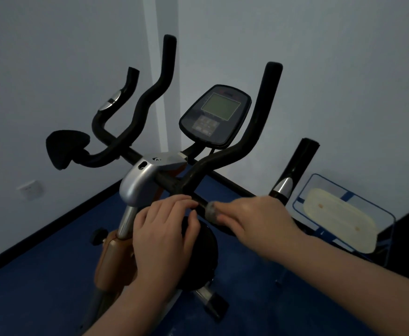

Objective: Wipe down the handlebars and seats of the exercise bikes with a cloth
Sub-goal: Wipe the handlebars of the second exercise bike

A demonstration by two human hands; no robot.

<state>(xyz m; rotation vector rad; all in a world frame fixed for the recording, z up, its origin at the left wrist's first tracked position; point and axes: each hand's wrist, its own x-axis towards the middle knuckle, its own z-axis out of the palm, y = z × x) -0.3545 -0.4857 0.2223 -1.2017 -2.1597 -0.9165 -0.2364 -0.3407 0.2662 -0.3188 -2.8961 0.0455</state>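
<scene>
The exercise bike's black handlebar (254, 122) rises in curved prongs around a console (214, 113). Low on its right-hand bar, a small grey cloth (211, 210) is wrapped around the tube. My right hand (257, 219) grips the cloth against the bar, its fingers blurred. Just left of the cloth, my left hand (164, 229) curls its fingers over the same bar, thumb underneath. A black padded seat-like part (62, 149) sticks out at the left. Most of the cloth is hidden under my right hand.
The bike stands in a room corner on a blue floor (41, 294), walls close behind. A second black post with a chrome collar (293, 170) stands to the right. Beside it is a clear box (368, 209) holding a cream object. A wall socket (30, 189) is low left.
</scene>
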